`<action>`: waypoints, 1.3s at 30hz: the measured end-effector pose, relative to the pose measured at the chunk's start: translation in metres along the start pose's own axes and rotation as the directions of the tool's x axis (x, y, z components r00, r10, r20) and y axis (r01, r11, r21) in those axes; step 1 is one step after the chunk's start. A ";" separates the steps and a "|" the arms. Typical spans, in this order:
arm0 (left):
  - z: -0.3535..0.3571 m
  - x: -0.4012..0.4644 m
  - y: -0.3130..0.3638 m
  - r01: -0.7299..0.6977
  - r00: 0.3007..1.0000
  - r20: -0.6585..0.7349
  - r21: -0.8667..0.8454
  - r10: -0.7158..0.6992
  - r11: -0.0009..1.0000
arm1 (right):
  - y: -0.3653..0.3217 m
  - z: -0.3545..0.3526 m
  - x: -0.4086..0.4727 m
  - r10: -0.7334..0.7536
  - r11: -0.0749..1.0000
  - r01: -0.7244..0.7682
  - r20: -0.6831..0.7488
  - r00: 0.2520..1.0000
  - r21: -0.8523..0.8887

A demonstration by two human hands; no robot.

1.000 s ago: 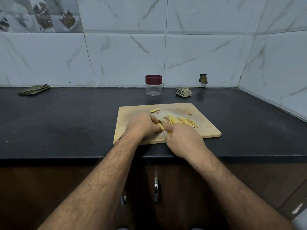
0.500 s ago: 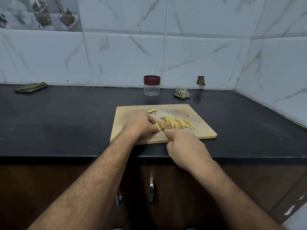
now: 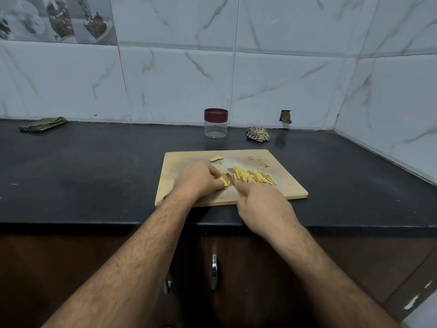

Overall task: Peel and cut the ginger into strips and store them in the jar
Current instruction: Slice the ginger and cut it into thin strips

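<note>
A wooden cutting board (image 3: 287, 185) lies on the black counter. My left hand (image 3: 197, 179) pinches a small yellow ginger piece (image 3: 224, 182) against the board. My right hand (image 3: 262, 205) grips a knife, its forefinger stretched along the blade (image 3: 230, 177), which stands right beside the ginger piece. A heap of yellow ginger strips (image 3: 254, 176) lies to the right of the blade. One more ginger chunk (image 3: 216, 158) sits near the board's far edge. The clear jar (image 3: 215, 127) with its dark red lid on stands behind the board, by the wall.
Peel scraps (image 3: 259, 161) lie at the board's far right. A crumpled cloth (image 3: 257, 134) sits right of the jar and a folded cloth (image 3: 42, 124) at the far left. Tiled walls close the back and right side. Cabinet doors with handles (image 3: 214, 272) are below the counter edge.
The view has shifted a little. My right hand has drawn the knife back slightly toward me; my left hand still holds the ginger piece in the same spot.
</note>
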State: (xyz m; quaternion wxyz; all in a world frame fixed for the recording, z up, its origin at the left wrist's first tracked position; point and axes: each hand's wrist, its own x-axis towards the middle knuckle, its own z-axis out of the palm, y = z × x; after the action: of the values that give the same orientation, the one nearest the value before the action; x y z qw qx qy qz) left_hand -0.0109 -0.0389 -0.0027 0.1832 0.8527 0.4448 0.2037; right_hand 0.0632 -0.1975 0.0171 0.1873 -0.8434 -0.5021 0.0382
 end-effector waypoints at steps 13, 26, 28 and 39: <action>0.001 -0.005 0.003 0.018 0.999 -0.029 0.012 -0.018 1.000 | 0.001 0.006 -0.012 -0.025 0.998 0.027 0.033 0.999 -0.055; 0.004 -0.017 0.007 0.047 0.994 -0.096 -0.008 -0.048 0.999 | 0.000 0.000 -0.003 -0.026 1.000 0.026 -0.016 1.000 0.006; 0.003 -0.017 0.007 0.050 0.995 -0.081 -0.008 -0.051 0.999 | -0.003 0.001 0.003 -0.035 0.999 0.035 0.000 0.999 0.021; -0.001 -0.011 0.006 0.062 0.998 -0.030 -0.002 -0.062 0.998 | -0.015 0.006 0.018 -0.042 0.996 0.045 0.037 0.998 -0.078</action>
State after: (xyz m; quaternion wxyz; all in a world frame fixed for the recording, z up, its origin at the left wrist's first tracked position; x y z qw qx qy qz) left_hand -0.0130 -0.0508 -0.0007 0.1833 0.8351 0.4737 0.2112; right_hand 0.0580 -0.1742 0.0187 0.1456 -0.8384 -0.5245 0.0289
